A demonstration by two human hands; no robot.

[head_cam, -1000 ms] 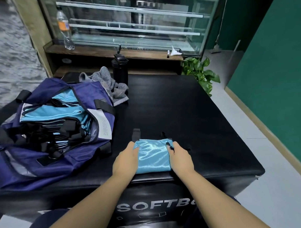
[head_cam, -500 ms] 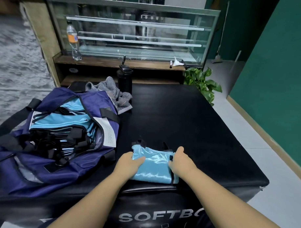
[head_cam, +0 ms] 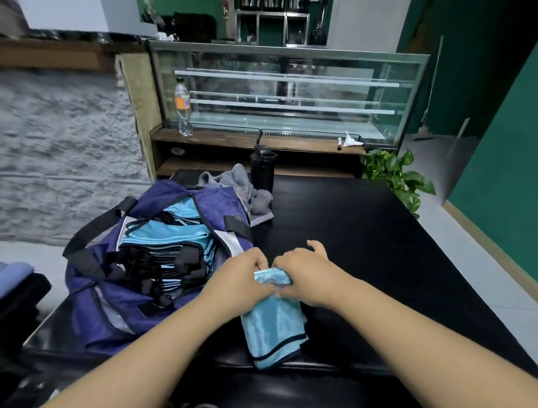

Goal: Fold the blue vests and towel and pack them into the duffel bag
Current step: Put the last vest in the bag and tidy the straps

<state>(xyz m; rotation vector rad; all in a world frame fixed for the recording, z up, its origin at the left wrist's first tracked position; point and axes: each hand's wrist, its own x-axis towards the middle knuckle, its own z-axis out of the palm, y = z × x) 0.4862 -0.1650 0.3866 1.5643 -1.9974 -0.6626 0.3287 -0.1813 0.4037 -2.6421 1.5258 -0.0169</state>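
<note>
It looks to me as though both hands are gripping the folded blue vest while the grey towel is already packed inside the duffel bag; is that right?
Not quite. The head view shows the grey towel lying crumpled on the black table behind the duffel bag, beside the black bottle, not inside it. The rest holds: the left hand and right hand both grip the folded blue vest.

Café or shop: glass display counter (head_cam: pixel 283 94), back shelving (head_cam: pixel 272 27).
</note>
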